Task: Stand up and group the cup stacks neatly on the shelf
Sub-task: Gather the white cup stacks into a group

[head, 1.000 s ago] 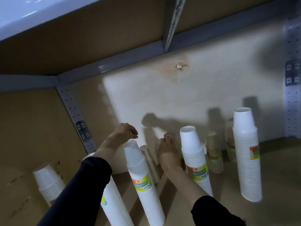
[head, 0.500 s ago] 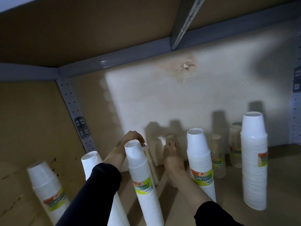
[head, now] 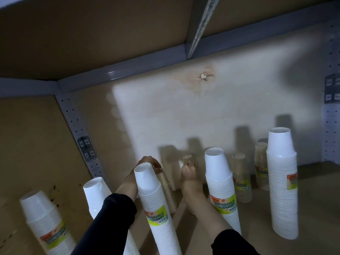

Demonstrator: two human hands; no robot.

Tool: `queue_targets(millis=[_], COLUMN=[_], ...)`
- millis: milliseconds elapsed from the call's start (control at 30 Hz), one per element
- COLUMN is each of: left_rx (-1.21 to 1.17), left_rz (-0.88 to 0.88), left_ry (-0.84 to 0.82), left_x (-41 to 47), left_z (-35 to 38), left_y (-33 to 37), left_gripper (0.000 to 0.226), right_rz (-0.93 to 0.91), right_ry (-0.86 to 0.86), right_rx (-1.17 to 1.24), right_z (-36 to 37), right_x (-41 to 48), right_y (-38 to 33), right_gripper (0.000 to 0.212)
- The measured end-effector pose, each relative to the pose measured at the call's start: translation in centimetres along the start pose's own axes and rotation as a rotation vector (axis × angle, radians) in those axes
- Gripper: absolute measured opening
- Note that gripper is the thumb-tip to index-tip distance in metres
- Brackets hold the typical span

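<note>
**Both hands on the tan stacks at the back**

Since a second ago the left hand (head: 149,163) has come down from above the cups, and it now sits at the height of their tops, in the centre of the frame. Its fingers curl over the top of the leaning tan stack (head: 166,188) and seem to grip it, though the front white stack (head: 156,203) hides part of the hold. Just to the right, the right hand (head: 189,171) closes its fingers round the second tan stack (head: 188,157), a little under its top end; the lower part of this stack is hidden behind the hand and forearm.

I judge that each hand takes a stack near the top because the tall white stacks stand in front, so the reach must go over and between them. A hold at the top also lets the person tip a stack straight.

To the right, a labelled white stack (head: 220,186) stands on the shelf (head: 312,199). Behind it, two more tan stacks (head: 241,179) stand near the back wall (head: 165,116), so the tan ones probably belong together there. The tallest white stack (head: 281,181) stands at the right. Two white stacks (head: 42,221) in the lower left are well apart from the rest and not yet grouped.
</note>
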State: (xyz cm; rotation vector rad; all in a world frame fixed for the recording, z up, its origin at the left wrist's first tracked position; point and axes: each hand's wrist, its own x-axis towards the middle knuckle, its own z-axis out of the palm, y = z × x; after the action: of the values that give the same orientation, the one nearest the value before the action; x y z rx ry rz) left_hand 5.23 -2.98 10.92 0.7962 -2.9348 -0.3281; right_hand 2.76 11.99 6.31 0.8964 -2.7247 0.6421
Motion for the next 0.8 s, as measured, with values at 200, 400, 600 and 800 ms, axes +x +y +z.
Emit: queue_targets(millis=[200,400,600,800], left_rx=[0.007,0.009,0.015,0.077], left_rz=[-0.008,0.015,0.018,0.001], left_ry=[-0.003,-0.03,-0.039,-0.102], left_x=[-0.2,0.2,0.4,0.7], left_z=[0.2,0.5,0.4,-0.2], left_y=[-0.3,-0.1,0.0,-0.4], left_gripper=[0.033,0.032,0.031,0.026], right_rz=[0.06,0.004,-0.034,0.105], right_ry=[0.05,-0.082,-0.08,-0.161], right_rx=[0.073,0.043,0.107,0.277], right_z=[0.6,0.9,-0.3,-1.2], right_x=[0.7,1.0,0.6,0.7], right_y=[-0.2,-0.1,-0.3,-1.3], right_gripper=[0.028,0.034,0.034,0.033])
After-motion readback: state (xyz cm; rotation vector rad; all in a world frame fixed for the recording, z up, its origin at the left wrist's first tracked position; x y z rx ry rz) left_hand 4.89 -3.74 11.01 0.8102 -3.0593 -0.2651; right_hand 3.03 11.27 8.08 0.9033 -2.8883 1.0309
